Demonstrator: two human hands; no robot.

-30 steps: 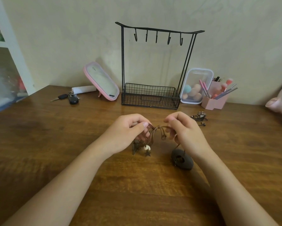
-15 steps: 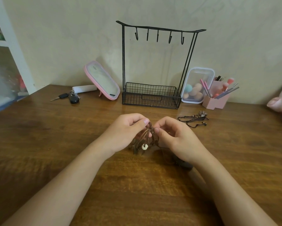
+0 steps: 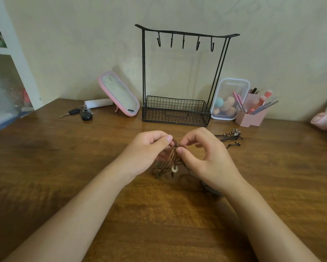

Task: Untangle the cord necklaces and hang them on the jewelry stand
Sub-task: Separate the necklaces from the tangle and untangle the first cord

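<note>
Both hands meet above the wooden table, just in front of the black wire stand. The left hand and right hand each pinch the top of a tangled bunch of brown cords, its ends trailing onto the wood. A white ring bead hangs among them.

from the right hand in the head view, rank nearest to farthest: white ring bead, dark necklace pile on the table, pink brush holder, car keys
From the right hand:
1. White ring bead, just left of it, on the cords.
2. Dark necklace pile, right and behind.
3. Pink brush holder, back right by the wall.
4. Car keys, far back left.
</note>
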